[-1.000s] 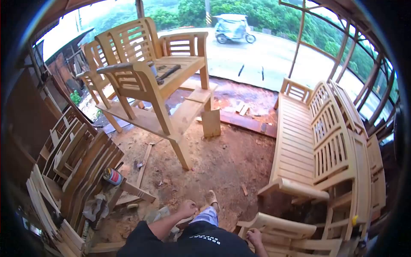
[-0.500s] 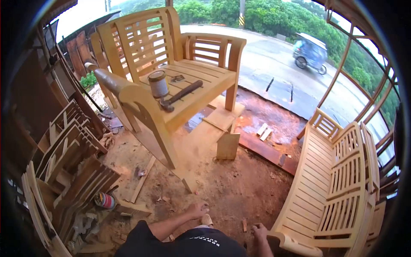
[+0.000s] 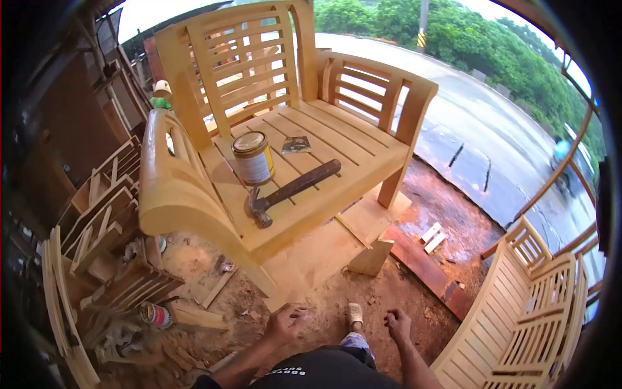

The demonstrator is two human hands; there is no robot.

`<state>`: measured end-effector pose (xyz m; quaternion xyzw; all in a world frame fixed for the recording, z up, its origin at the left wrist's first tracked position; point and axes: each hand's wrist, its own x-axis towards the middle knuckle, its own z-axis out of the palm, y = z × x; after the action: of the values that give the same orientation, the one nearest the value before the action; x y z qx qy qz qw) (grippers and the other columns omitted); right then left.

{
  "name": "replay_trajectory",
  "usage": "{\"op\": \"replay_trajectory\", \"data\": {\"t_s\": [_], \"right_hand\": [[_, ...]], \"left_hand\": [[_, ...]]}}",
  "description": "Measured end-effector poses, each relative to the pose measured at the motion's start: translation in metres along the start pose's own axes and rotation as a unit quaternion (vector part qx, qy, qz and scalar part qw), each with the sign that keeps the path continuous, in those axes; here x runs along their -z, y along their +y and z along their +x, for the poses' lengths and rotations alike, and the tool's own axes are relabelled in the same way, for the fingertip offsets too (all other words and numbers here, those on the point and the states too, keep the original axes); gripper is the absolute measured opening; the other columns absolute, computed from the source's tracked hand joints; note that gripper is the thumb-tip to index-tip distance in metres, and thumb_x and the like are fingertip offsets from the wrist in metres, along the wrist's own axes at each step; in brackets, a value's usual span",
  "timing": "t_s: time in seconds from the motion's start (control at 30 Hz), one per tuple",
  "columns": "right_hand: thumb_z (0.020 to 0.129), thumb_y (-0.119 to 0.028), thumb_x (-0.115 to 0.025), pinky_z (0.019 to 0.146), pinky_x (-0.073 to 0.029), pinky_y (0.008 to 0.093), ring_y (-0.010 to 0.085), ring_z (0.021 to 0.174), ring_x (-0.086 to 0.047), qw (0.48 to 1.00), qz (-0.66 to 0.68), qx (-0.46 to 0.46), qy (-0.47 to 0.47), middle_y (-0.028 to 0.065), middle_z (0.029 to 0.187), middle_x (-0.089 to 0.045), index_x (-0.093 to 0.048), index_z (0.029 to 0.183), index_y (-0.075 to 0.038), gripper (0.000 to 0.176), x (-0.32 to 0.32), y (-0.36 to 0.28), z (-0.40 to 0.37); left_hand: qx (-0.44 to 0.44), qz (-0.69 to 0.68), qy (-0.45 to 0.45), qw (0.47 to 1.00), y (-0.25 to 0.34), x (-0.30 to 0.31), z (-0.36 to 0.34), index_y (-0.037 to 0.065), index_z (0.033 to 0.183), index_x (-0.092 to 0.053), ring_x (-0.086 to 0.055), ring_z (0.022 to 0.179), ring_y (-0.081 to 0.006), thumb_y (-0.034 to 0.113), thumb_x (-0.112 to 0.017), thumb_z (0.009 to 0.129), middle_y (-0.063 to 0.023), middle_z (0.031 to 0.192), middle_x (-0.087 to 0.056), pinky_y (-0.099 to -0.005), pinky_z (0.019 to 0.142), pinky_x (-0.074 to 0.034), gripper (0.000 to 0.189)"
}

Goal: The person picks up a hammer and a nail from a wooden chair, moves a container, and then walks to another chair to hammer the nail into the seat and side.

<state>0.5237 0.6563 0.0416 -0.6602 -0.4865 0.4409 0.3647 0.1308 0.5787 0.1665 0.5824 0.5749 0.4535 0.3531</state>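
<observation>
A slatted wooden chair (image 3: 324,139) is standing upright just beyond the left hand (image 3: 285,323), its feet resting on a raised board (image 3: 304,259). It is looking stiff and probably heavy, with smooth, perhaps slippery wood; the thick near armrest (image 3: 188,211), ahead and to the left of the left hand, is likely offering a firmer hold than the thin back slats.

On the seat, ahead of the left hand, a hammer (image 3: 301,183) is lying flat; it is probably head-heavy, so mid-handle would be suiting a grasp. Behind it a lidded can (image 3: 257,165) is standing upright, likely easiest to hold around its sides, beside a thin dark piece (image 3: 296,144).

The left forearm is angling forward and inward, the back of the hand facing up, fingers loosely bent around nothing visible. The right hand (image 3: 397,324) is hanging lower than the seat, fingers curling inward, released as far as shows.

A labelled tin (image 3: 155,315) is lying left of the left hand; a slatted bench (image 3: 483,324) is standing right of the right hand.
</observation>
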Motion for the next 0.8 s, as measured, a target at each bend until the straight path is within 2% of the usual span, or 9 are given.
{"op": "replay_trajectory", "data": {"t_s": [0.1,0.13,0.23,0.33,0.4,0.5,0.53,0.7,0.8], "right_hand": [[0.098,-0.011,-0.063,0.062,-0.058,0.0309,0.0155,0.069,-0.072,0.996,-0.034,0.079,-0.036,0.012,0.08,-0.075,-0.072,0.107,0.003,0.019,0.0,-0.061,0.093],[0.097,-0.012,-0.063,0.062,-0.057,0.0307,0.0157,0.068,-0.072,0.991,-0.04,0.115,-0.051,0.0114,0.078,-0.074,-0.072,0.106,0.003,0.02,-0.001,-0.078,0.121],[0.098,-0.013,-0.064,0.058,-0.052,0.0298,0.0139,0.064,-0.067,0.98,-0.035,0.158,-0.115,0.0079,0.072,-0.071,-0.072,0.104,0.002,0.018,0.001,-0.15,0.187],[0.098,-0.011,-0.065,0.056,-0.048,0.0291,0.0118,0.06,-0.062,0.957,-0.065,0.238,-0.154,0.0049,0.066,-0.066,-0.072,0.102,0.0,0.014,-0.002,-0.193,0.243],[0.098,-0.009,-0.065,0.055,-0.047,0.0289,0.0107,0.058,-0.059,0.938,-0.008,0.287,-0.193,0.0046,0.064,-0.064,-0.072,0.103,-0.001,0.011,-0.006,-0.241,0.256],[0.098,-0.005,-0.065,0.053,-0.047,0.0284,0.0106,0.054,-0.058,0.906,0.035,0.359,-0.221,0.005,0.061,-0.062,-0.071,0.104,-0.003,0.009,-0.004,-0.321,0.256],[0.098,-0.005,-0.065,0.053,-0.047,0.0285,0.0111,0.053,-0.059,0.891,0.043,0.395,-0.219,0.0051,0.06,-0.062,-0.071,0.104,-0.003,0.009,-0.008,-0.338,0.259],[0.096,-0.003,-0.066,0.053,-0.048,0.0296,0.0152,0.053,-0.063,0.82,0.044,0.528,-0.217,0.0063,0.06,-0.063,-0.071,0.104,-0.003,0.01,-0.028,-0.402,0.282],[0.093,-0.003,-0.068,0.06,-0.052,0.0327,0.0209,0.063,-0.067,0.792,0.013,0.566,-0.226,0.0105,0.073,-0.066,-0.07,0.106,-0.002,0.013,-0.045,-0.434,0.289]], "left_hand": [[0.03,0.017,0.069,0.997,0.054,-0.009,0.034,-0.002,0.119,-0.068,-0.078,0.09,-0.0228,0.011,-0.07,0.097,-0.0158,0.104,-0.074,-0.0337,0.079,-0.063,0.026],[-0.019,0.08,0.115,0.99,0.077,-0.015,0.051,-0.002,0.117,-0.069,-0.078,0.084,-0.0196,0.011,-0.07,0.097,-0.0144,0.101,-0.074,-0.0329,0.079,-0.062,0.024],[-0.006,0.056,0.166,0.985,0.119,-0.03,0.094,-0.002,0.115,-0.07,-0.076,0.084,-0.0195,0.01,-0.07,0.098,-0.0145,0.101,-0.074,-0.0331,0.079,-0.061,0.021],[-0.049,0.107,0.221,0.968,0.131,-0.033,0.129,-0.002,0.114,-0.071,-0.074,0.088,-0.0235,0.008,-0.07,0.097,-0.0163,0.103,-0.074,-0.0344,0.079,-0.059,0.02],[-0.056,0.15,0.251,0.955,0.156,-0.028,0.151,-0.001,0.113,-0.071,-0.074,0.089,-0.0259,0.007,-0.071,0.095,-0.0175,0.104,-0.074,-0.0349,0.081,-0.059,0.02],[-0.062,0.177,0.279,0.942,0.159,-0.021,0.16,-0.002,0.111,-0.069,-0.074,0.089,-0.0217,0.004,-0.066,0.097,-0.017,0.108,-0.074,-0.0335,0.081,-0.059,0.015],[-0.061,0.172,0.301,0.936,0.162,-0.019,0.163,-0.001,0.111,-0.071,-0.074,0.09,-0.0249,0.004,-0.068,0.094,-0.0171,0.105,-0.075,-0.0352,0.082,-0.059,0.018],[-0.038,0.186,0.334,0.923,0.156,-0.014,0.16,0.0,0.11,-0.071,-0.074,0.09,-0.0238,0.004,-0.067,0.094,-0.0162,0.104,-0.074,-0.0347,0.082,-0.058,0.017],[-0.023,0.173,0.348,0.921,0.15,-0.017,0.156,0.001,0.11,-0.071,-0.073,0.09,-0.0239,0.004,-0.068,0.094,-0.0156,0.105,-0.074,-0.0346,0.082,-0.058,0.016]]}}
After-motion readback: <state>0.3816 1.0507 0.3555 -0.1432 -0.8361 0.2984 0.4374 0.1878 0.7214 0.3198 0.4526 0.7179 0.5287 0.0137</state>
